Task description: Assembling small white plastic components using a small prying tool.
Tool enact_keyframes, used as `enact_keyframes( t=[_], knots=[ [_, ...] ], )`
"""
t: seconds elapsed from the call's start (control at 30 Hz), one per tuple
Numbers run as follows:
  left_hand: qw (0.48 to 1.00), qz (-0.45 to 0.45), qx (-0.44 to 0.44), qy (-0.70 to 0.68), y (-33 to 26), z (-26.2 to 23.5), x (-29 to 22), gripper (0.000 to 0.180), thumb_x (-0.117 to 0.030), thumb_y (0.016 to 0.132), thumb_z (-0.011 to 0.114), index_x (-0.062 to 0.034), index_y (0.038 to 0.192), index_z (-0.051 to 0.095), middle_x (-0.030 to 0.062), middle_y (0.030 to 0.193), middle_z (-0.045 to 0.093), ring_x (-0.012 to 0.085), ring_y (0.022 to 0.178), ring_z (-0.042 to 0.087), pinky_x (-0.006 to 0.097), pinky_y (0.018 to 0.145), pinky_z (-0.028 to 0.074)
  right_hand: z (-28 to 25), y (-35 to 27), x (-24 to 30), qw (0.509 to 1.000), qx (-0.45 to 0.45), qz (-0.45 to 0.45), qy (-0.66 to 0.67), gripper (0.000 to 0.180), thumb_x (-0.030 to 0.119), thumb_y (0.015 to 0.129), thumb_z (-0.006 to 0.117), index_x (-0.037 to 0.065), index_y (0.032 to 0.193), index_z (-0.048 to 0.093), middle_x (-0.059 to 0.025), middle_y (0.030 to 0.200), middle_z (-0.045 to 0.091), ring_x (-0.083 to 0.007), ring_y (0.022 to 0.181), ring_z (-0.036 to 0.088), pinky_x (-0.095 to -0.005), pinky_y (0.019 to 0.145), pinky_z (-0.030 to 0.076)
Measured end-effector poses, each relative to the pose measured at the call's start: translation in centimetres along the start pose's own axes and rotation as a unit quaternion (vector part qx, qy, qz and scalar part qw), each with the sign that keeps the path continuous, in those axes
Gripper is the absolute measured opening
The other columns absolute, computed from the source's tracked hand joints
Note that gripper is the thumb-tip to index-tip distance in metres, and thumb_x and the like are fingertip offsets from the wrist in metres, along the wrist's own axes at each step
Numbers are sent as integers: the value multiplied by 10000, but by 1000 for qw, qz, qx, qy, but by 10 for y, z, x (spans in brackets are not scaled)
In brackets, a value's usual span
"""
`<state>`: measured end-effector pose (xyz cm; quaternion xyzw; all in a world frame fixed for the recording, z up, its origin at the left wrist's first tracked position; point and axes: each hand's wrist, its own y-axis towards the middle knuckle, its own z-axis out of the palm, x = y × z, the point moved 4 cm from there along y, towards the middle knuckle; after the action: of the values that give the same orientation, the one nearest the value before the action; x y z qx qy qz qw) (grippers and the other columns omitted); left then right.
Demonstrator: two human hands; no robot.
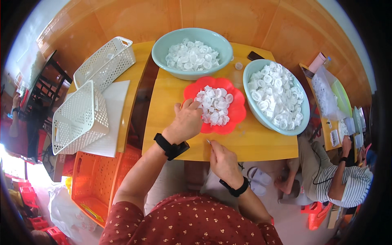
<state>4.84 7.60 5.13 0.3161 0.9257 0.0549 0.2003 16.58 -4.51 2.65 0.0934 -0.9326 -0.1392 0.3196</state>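
Note:
A red scalloped plate (237,109) on the table holds a heap of small translucent white plastic pieces (215,107). My left hand (185,121) is over the plate's left side, fingers bent at the edge of the heap; its fingertips are partly hidden, so whatever they pinch does not show. Nearer me, at the table's front edge, my right hand (224,162) is closed on a small metal-tipped tool (209,142); only the tip pokes out past the fingers. Similar pieces fill a pale green basin (160,45) behind the plate and another pale green basin (301,118) to its right.
White perforated baskets (65,122) stand on the left table, with an orange crate (92,179) below. A dark phone (255,55) and one loose piece (239,65) lie between the basins. On the right sits another person (347,183) in a striped top; slippers (259,179) rest on the floor.

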Motion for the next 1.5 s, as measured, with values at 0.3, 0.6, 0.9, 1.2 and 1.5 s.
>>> enact_keyframes(
  t=[0.3,0.6,0.9,1.2,1.5],
  knots=[
    [982,61,-78,-159,-50,-39,-28,304,-67,730,666,-29,1029,622,136,1125,584,303,1096,523,437,894,390,-1,-5,-18,958,-5,77,276,226,185,875,556,4,1008,532,-91,653,547,-173,512,539,-309,457,429],
    [951,177,-100,-235,-101,-52,-65,265,1,723,666,57,975,602,207,1069,579,345,979,574,384,837,467,-7,-2,22,712,145,314,611,290,289,962,401,36,893,526,-26,634,506,-64,449,402,-198,387,297],
    [911,167,-79,-369,-115,-75,-72,382,-10,765,648,63,1122,533,240,1188,514,351,1028,560,385,869,458,-24,-12,35,650,162,299,680,286,287,926,451,12,890,520,-58,666,535,-82,460,411,-203,402,305],
    [603,391,-208,-664,-135,-185,-153,699,-510,948,266,106,1075,571,278,957,603,374,822,607,425,717,495,-20,-33,44,670,240,344,612,180,133,902,409,-27,892,491,-75,654,509,-65,437,374,-198,398,315],
    [474,556,-261,-631,-128,-198,-170,702,-472,966,243,149,1072,552,368,933,568,426,863,584,453,737,491,-18,-50,40,721,261,291,572,206,171,900,436,-21,923,509,-44,661,514,-42,461,386,-178,414,320]
  ],
)
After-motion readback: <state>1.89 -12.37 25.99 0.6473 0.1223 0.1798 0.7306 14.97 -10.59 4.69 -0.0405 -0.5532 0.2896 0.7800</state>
